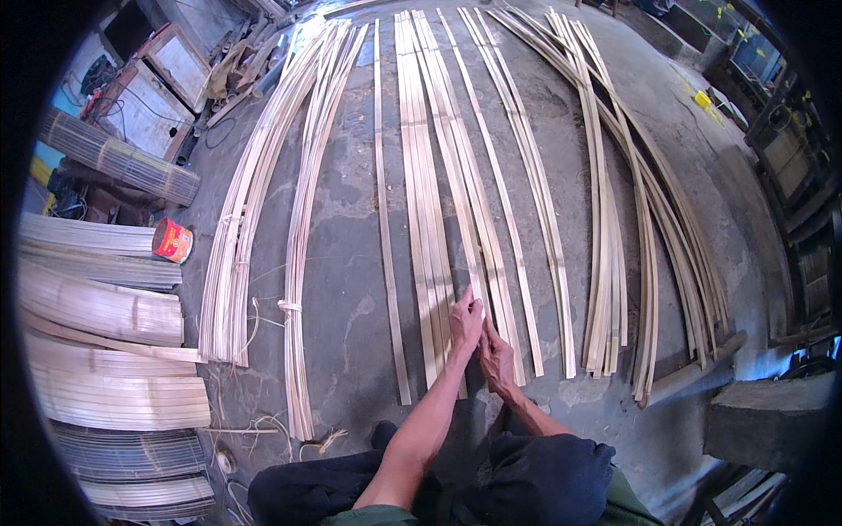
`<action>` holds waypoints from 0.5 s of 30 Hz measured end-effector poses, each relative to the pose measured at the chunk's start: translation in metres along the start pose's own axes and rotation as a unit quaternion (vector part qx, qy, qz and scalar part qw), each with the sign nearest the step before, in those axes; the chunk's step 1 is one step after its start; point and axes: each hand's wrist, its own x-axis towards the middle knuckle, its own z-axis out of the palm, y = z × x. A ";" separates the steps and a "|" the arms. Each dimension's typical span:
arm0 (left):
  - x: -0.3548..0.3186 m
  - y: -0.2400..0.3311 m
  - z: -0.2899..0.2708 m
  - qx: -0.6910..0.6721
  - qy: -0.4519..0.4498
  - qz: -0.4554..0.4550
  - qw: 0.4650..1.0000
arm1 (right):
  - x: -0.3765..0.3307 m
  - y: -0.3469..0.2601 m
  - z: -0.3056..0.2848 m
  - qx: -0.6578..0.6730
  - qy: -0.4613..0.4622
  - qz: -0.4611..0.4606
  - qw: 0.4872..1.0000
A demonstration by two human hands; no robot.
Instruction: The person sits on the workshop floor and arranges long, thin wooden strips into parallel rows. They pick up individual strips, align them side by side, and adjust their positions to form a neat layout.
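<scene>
Left hand (466, 321) and right hand (496, 355), fingers pressed flat, rest side by side on pale bamboo strips (456, 202) on a concrete floor (351, 193); a red tin (172, 240) stands well left.

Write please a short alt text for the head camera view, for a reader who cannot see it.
A crouching person's left hand and right hand press on the near ends of long pale bamboo strips laid lengthwise on a grey concrete floor. More tied strip bundles lie at left, beside a red can and stacked woven mats.
</scene>
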 end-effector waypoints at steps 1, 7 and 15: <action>0.004 -0.003 -0.003 0.005 -0.009 0.005 1.000 | 0.000 0.000 0.004 0.004 -0.004 0.008 1.000; 0.005 -0.002 -0.009 0.064 -0.024 0.011 0.998 | 0.000 0.008 0.010 -0.018 0.015 0.003 1.000; 0.002 -0.002 -0.002 0.030 0.049 0.005 0.998 | 0.005 0.001 0.009 -0.051 -0.016 -0.056 0.997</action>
